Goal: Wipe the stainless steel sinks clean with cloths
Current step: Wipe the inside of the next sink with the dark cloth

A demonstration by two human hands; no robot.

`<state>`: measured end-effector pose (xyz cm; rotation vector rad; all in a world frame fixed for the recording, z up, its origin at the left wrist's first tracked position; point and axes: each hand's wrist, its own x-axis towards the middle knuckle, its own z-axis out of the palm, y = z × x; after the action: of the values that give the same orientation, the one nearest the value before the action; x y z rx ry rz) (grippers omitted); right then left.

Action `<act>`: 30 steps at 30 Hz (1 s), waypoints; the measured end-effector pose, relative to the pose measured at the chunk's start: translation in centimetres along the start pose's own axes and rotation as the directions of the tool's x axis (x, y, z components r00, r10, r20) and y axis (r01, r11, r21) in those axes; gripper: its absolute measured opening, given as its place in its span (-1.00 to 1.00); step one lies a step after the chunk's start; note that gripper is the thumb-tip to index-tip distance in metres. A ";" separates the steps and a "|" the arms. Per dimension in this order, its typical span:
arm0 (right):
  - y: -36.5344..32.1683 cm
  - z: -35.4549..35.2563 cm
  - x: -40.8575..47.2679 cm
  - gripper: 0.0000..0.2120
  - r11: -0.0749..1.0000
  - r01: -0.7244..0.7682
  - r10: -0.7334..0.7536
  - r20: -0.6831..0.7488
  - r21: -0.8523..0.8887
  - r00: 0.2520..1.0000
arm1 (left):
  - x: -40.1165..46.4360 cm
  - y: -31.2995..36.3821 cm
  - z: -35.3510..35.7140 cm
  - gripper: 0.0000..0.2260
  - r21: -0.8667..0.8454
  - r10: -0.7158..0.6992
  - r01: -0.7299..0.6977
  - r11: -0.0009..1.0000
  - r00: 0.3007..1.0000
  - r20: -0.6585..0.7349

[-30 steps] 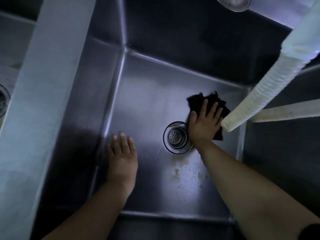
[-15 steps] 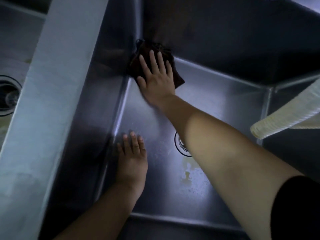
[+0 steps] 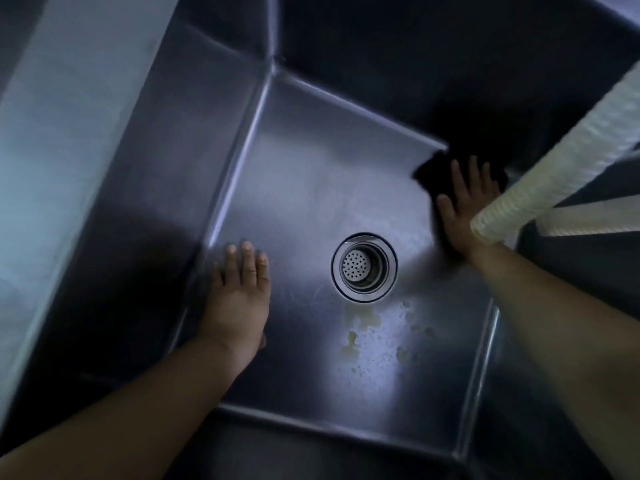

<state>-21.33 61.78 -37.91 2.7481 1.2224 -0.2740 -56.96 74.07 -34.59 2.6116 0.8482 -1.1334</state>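
Note:
I look down into a deep stainless steel sink (image 3: 304, 188). My right hand (image 3: 464, 206) lies flat with spread fingers on a dark cloth (image 3: 431, 171), pressing it against the sink floor at the far right corner. My left hand (image 3: 240, 299) rests flat and open on the sink floor near the left wall, holding nothing. The round drain strainer (image 3: 363, 266) sits between my two hands. Yellowish stains and spots (image 3: 367, 327) mark the floor just in front of the drain.
A white ribbed hose (image 3: 554, 171) hangs in from the upper right, its open end just beside my right wrist. A broad steel divider (image 3: 65, 140) runs along the left side of the basin.
My right hand swept the cloth from the far left corner across the sink floor to the far right corner, uncovering the drain. My left hand stayed in place.

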 end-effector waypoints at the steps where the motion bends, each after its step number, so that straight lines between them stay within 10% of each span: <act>1: 1.1 0.1 -0.5 -0.31 0.999 -0.042 0.042 0.004 0.006 0.999 | 0.0 0.0 0.0 0.11 0.003 0.004 -0.004 1.000 1.000 -0.004; 8: -0.9 1.2 -3.0 -0.36 0.989 -0.150 0.150 0.021 0.008 0.988 | -0.1 0.3 0.0 0.11 0.035 0.004 -0.003 0.999 1.000 -0.010; 22: -5.7 5.8 -27.4 -0.37 0.896 0.445 -0.444 0.112 0.019 0.889 | -1.1 0.5 -0.8 0.10 0.017 0.026 -0.025 1.000 0.999 -0.032; 30: -4.7 3.7 -18.3 -0.39 0.957 0.277 -0.280 0.022 0.086 0.960 | -0.5 0.8 -0.5 0.10 0.028 -0.006 0.007 1.000 1.000 -0.020</act>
<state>-37.28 50.93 -37.80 2.6183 1.6246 -0.4038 -56.49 73.34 -33.98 2.6487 0.8514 -1.1304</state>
